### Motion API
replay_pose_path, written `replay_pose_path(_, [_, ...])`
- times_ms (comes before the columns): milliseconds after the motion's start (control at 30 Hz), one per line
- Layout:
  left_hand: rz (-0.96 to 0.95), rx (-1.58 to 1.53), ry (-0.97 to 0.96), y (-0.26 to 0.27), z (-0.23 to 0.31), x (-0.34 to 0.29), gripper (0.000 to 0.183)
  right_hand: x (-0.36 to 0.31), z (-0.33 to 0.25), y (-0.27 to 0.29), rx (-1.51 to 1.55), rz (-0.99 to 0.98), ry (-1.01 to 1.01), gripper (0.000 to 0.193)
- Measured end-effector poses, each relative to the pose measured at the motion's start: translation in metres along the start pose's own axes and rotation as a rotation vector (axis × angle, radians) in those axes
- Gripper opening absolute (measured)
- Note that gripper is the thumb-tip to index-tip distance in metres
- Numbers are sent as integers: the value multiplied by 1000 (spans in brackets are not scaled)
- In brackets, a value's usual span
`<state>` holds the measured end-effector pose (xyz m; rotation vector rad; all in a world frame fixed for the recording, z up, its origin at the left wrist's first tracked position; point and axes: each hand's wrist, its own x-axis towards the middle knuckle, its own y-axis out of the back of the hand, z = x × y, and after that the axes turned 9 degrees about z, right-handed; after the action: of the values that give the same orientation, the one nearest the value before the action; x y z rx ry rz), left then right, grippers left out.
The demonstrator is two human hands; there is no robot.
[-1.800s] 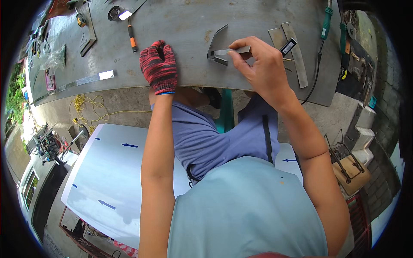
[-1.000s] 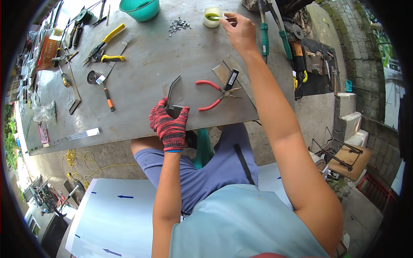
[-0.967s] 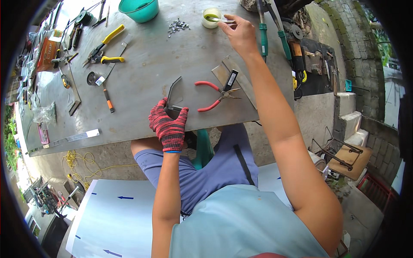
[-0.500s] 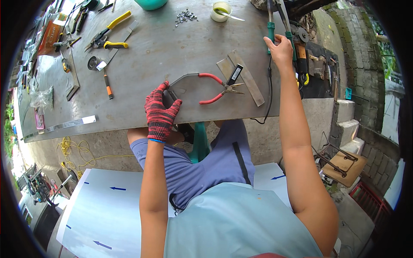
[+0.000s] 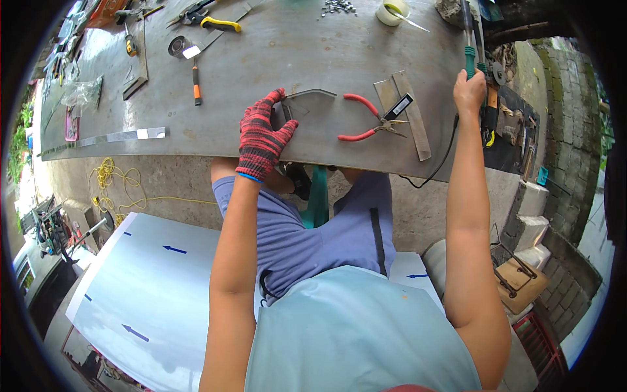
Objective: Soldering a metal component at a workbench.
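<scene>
Head view, workbench from above: my gloved left hand [image 5: 261, 137] lies spread, pressing the bent sheet-metal piece [image 5: 310, 104] near the table's [image 5: 294, 46] front edge; my bare right hand [image 5: 470, 91] is wrapped round the green-handled soldering iron [image 5: 468, 49] at the right edge, its black cord [image 5: 444, 153] trailing down; best to keep the metal pinned flat and the cord off the red-handled pliers [image 5: 366, 121]; the tabletop is dull grey steel, the strips [image 5: 405, 111] thin and matte.
</scene>
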<state>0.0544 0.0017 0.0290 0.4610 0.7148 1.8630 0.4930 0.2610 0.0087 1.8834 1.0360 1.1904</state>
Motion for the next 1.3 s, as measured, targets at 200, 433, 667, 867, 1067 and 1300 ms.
replay_pose_path(200, [-64, 0, 24, 26, -7, 9, 70, -22, -42, 100, 38, -5, 29, 41])
replay_pose_path(433, [-220, -40, 119, 51, -19, 7, 66, -105, -93, 208, 337, -280, 366, 38])
replay_pose_path(667, [-164, -156, 106, 49, -26, 0, 67, -174, -137, 239, 414, -700, 527, 42])
replay_pose_path(867, [-181, -51, 41, 44, -33, 4, 63, -206, -154, 217, 334, -658, 612, 43])
replay_pose_path(1067, [-126, -110, -79, 42, -38, 5, 58, -209, -166, 209, 296, -639, 622, 44])
replay_pose_path(1300, [-154, -142, -27, 43, -38, 4, 54, -214, -167, 203, 314, -638, 589, 43])
